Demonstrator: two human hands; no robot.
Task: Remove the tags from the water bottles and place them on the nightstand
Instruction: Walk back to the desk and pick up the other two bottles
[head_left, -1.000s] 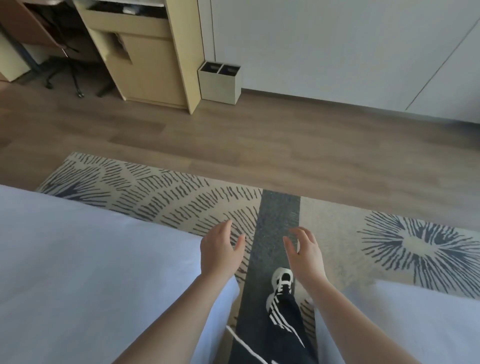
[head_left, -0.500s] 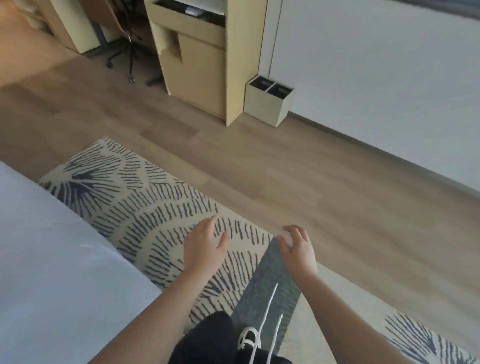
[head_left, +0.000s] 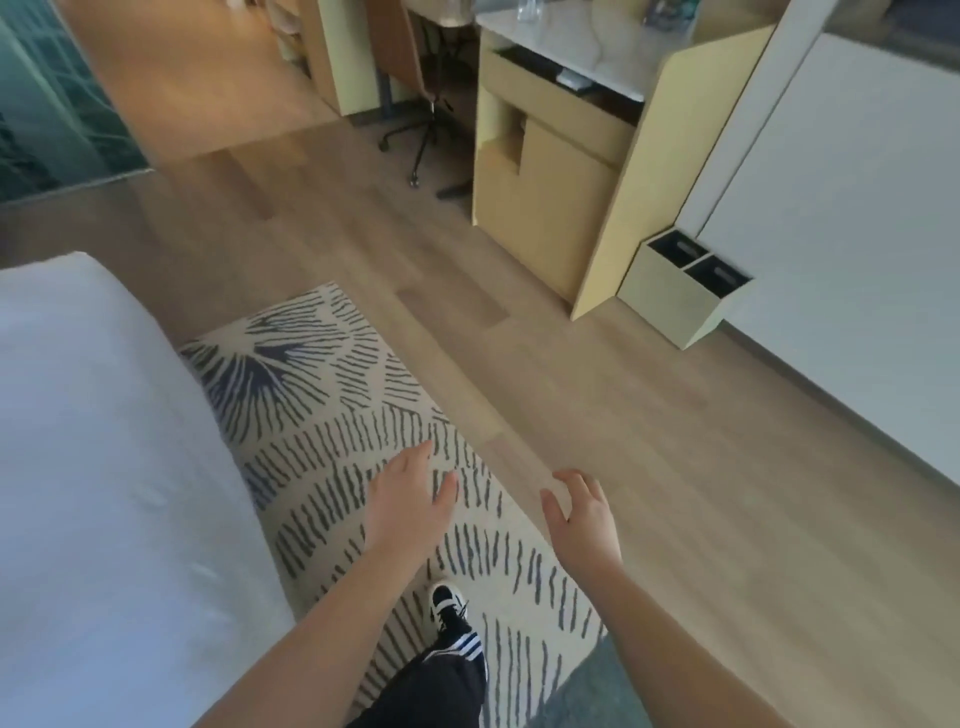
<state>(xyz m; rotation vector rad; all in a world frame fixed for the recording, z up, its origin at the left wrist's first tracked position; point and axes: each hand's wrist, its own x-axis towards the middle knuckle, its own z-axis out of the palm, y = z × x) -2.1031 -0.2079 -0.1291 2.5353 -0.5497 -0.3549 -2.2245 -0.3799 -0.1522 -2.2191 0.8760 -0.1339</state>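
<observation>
My left hand (head_left: 408, 501) and my right hand (head_left: 582, 517) are held out in front of me over a patterned rug (head_left: 332, 415), both empty with fingers apart. At the top of the view a clear bottle-like object (head_left: 527, 9) stands on the white top of a yellow cabinet (head_left: 566, 171); it is cut off by the frame edge and too small to tell more. No tag and no nightstand are visible.
A white bed (head_left: 98, 493) fills the left. A yellow two-slot bin (head_left: 680, 306) stands by the white wall at right. An office chair (head_left: 415, 104) sits left of the cabinet. My shoe (head_left: 447, 608) is on the rug; wooden floor lies ahead.
The view has swung left and forward: the cabinet and bin shifted right and nearer, and the cabinet top came into view. Both hands stay open and empty.
</observation>
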